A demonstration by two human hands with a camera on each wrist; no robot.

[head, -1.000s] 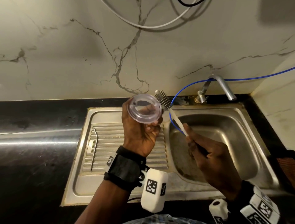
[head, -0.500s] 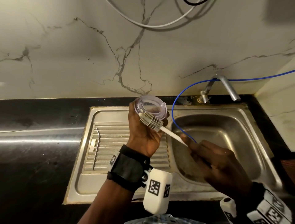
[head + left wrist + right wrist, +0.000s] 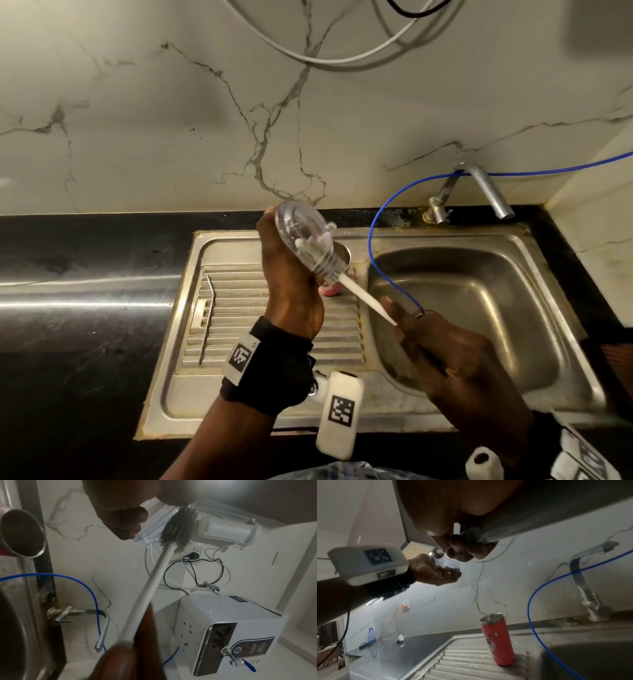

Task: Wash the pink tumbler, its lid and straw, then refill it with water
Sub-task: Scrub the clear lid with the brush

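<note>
the pink tumbler (image 3: 498,639) stands upright and open-mouthed on the ribbed drainboard of the sink (image 3: 346,404), just left of the basin, below and behind your left hand (image 3: 291,284). you are not on the tumbler now; the step in hand looks like scrubbing the lid (image 3: 301,236). your left hand holds that clear lid up over the drainboard, fingers curled round its edge, tilted toward the basin. your right hand (image 3: 455,363) is clamped on the white handle of the brush (image 3: 363,298), and the bristle head lies against the lid's face; in the left wrist view the bristles press right at its rim. the metal straw (image 3: 208,318) lies on the drainboard ribs, well to the left, untouched by either hand. the tap (image 3: 479,192) at the back of the basin shows no water running, and a thin blue tube (image 3: 376,219) loops from the wall down into the basin near your right hand.

by my judgement the wash is mid-way: the lid is under the brush, and i cannot tell if tumbler or straw are done. next you would work the bristles around the rim and the drinking hole, keeping a firm hold since a wet lid slips, then rinse it under the tap.
</note>
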